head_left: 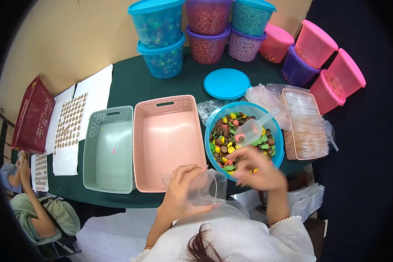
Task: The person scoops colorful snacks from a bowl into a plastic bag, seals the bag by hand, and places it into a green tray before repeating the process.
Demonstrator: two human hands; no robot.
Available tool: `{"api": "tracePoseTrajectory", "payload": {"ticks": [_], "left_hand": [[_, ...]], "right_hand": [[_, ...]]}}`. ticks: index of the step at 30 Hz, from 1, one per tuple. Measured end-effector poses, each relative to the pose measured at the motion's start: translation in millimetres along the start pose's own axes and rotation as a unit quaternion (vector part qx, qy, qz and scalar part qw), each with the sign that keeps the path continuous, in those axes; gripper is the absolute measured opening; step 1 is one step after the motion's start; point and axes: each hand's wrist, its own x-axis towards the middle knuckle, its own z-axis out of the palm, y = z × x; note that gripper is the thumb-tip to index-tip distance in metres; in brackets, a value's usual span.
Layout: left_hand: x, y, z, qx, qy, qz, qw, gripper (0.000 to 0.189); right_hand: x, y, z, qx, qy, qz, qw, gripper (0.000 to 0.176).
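I am viewing the station from the head camera. My left hand (181,192) is gripping the clear plastic container (212,187), fingers pressing along its upper side and thumb supporting it below; the container is tilting sideways, in front of the blue tub (208,135) and by the near right corner of the pink basket (168,131). My right hand (260,170) is hovering over the near part of the blue tub, blurred, fingers bent and parted, holding nothing that I am able to see. The tub is holding loose brown, yellow, green and red pieces (225,142), with a translucent scoop (251,132) lying on them, its handle pointing to the upper right. The blue lid (227,84) is resting flat just beyond the tub. To the left, the pale green basket (109,166) is standing beside the pink basket, holding a small pink piece (114,150). To the right, the peach tray (292,142) is holding clear bags and white packets (312,142); a second scoop (330,133) is lying beside it. All are sitting on the green-covered desk (126,83). Lidded tubs (161,56) are standing in stacks along the far side. At far left, another person (43,214) is holding their hands (25,170) near sheets bearing rows of small round brown items (70,124)
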Motion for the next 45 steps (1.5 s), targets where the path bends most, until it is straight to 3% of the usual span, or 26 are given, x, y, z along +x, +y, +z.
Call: {"api": "tracePoseTrajectory", "payload": {"ticks": [1, 2, 3, 4, 6, 8, 11, 13, 17, 23, 25, 26, 29, 33, 38, 40, 45], "left_hand": [[-3.2, -3.5, -2.3, -0.031, 0.017, -0.004, 0.999, 0.083], [-7.7, -8.9, -4.9, -0.028, 0.013, -0.003, 1.000, 0.083], [-14.5, -15.6, -7.2, -0.055, 0.025, -0.020, 0.998, 0.086], [-22.9, -21.9, -8.8, -0.083, 0.039, -0.039, 0.995, 0.089], [-41.5, -37.3, -11.2, -0.103, 0.052, -0.069, 0.991, 0.094], [-50.7, -41.5, -14.7, -0.121, 0.070, -0.093, 0.986, 0.100], [-52.7, -38.2, -16.3, -0.145, 0.124, -0.146, 0.971, 0.114], [-45.7, -32.1, -10.2, -0.160, 0.148, -0.167, 0.962, 0.113], [-31.1, -15.0, 0.0, -0.173, 0.157, -0.198, 0.952, 0.103], [-20.2, 5.8, 15.8, -0.124, 0.139, -0.175, 0.967, 0.096], [-18.8, 10.5, 29.1, -0.126, 0.157, -0.186, 0.962, 0.096], [-18.7, 13.4, 36.4, -0.135, 0.165, -0.193, 0.958, 0.097], [-16.5, 23.0, 54.3, -0.107, 0.164, -0.195, 0.961, 0.098], [-16.8, 33.4, 68.9, -0.128, 0.156, -0.191, 0.961, 0.101], [-22.6, 33.4, 67.0, -0.156, 0.135, -0.211, 0.955, 0.100], [-20.3, 25.1, 61.1, -0.169, 0.110, -0.208, 0.957, 0.098], [-4.2, 8.8, 45.0, -0.187, 0.064, -0.164, 0.966, 0.096]], "right_hand": [[-0.6, -0.3, -21.7, -0.116, 0.070, -0.059, 0.989, 0.025], [1.9, -3.4, -33.9, -0.109, 0.166, -0.080, 0.977, 0.021], [5.5, -16.7, -51.7, -0.245, 0.192, -0.043, 0.949, 0.022], [14.8, -16.5, -68.1, -0.410, 0.184, -0.109, 0.887, 0.022], [30.4, -3.0, -98.2, -0.471, 0.127, -0.102, 0.867, 0.032], [41.2, 13.2, -116.4, -0.554, -0.011, -0.072, 0.829, 0.043], [49.4, 11.2, -114.0, -0.580, -0.071, 0.004, 0.811, 0.054], [54.7, 8.9, -111.3, -0.613, -0.104, 0.067, 0.780, 0.060], [55.7, 15.6, -115.5, -0.602, -0.127, 0.024, 0.788, 0.053], [61.0, 3.4, -120.2, -0.661, -0.070, -0.149, 0.732, 0.037], [70.0, 3.7, -120.4, -0.679, -0.006, -0.274, 0.681, 0.032], [74.6, 5.0, -120.4, -0.675, -0.014, -0.280, 0.682, 0.032], [88.8, 18.1, -118.2, -0.640, 0.020, -0.424, 0.640, 0.025], [104.3, 29.1, -111.2, -0.621, 0.019, -0.507, 0.597, 0.019], [114.4, 41.9, -96.9, -0.601, -0.019, -0.535, 0.593, 0.013], [114.4, 42.6, -94.1, -0.583, -0.056, -0.499, 0.639, 0.009], [114.9, 27.2, -115.9, -0.579, -0.191, -0.280, 0.742, 0.031]]}}
